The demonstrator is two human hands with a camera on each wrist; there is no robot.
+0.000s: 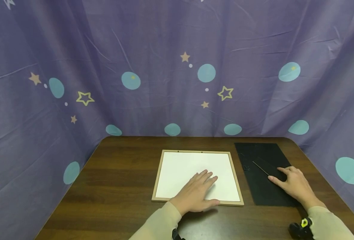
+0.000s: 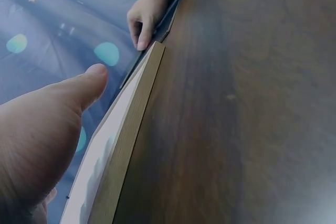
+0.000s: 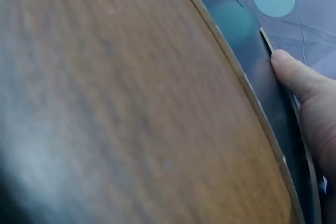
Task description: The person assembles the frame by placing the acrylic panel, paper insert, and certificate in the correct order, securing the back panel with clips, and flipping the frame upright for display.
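A white board (image 1: 177, 173) in a light wooden frame lies flat on the table. Over its lower right part my left hand (image 1: 196, 191) is spread, fingers straight and thumb out to the side; whether the fingertips touch the surface I cannot tell. To the right of it lies a large black sheet (image 1: 255, 151). My right hand (image 1: 295, 186) pinches a smaller thin black panel above that sheet, its pale edge (image 1: 260, 168) showing in the head view. In the right wrist view the thumb (image 3: 294, 72) presses along this panel's edge, slightly raised from the sheet.
The brown wooden table (image 1: 120, 173) has rounded far corners. A purple curtain (image 1: 165, 43) with stars and blue-green dots hangs behind and at both sides. A black wrist device (image 1: 301, 230) sits by the right sleeve.
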